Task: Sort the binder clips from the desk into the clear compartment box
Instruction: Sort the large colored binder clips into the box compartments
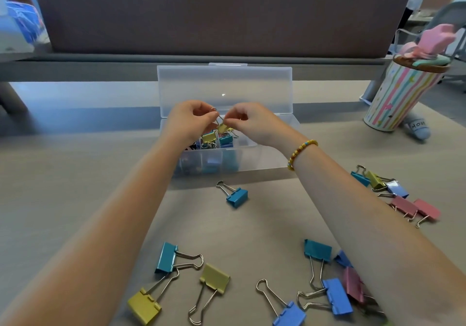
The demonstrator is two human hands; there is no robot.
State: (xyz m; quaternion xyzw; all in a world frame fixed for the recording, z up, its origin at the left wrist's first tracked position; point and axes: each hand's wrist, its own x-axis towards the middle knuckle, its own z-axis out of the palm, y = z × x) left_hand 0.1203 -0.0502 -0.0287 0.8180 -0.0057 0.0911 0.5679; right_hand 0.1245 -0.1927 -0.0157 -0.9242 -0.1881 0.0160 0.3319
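Note:
A clear compartment box [267,160] stands open in the middle of the desk, its lid [224,86] tilted back. Several coloured clips lie in its left compartments. Over the box, my left hand [187,121] and my right hand [248,121] both pinch a small yellow binder clip [222,127], the left on its wire handle, the right at its body. A small teal clip [237,197] lies just in front of the box. Large teal, yellow and blue clips [166,257] are scattered near the front edge.
A cluster of teal, yellow, blue and pink clips [403,199] lies at the right. A striped cup [401,96] with a pink topper stands at the far right, a small grey plush [416,129] beside it. A dark partition [222,13] closes off the back.

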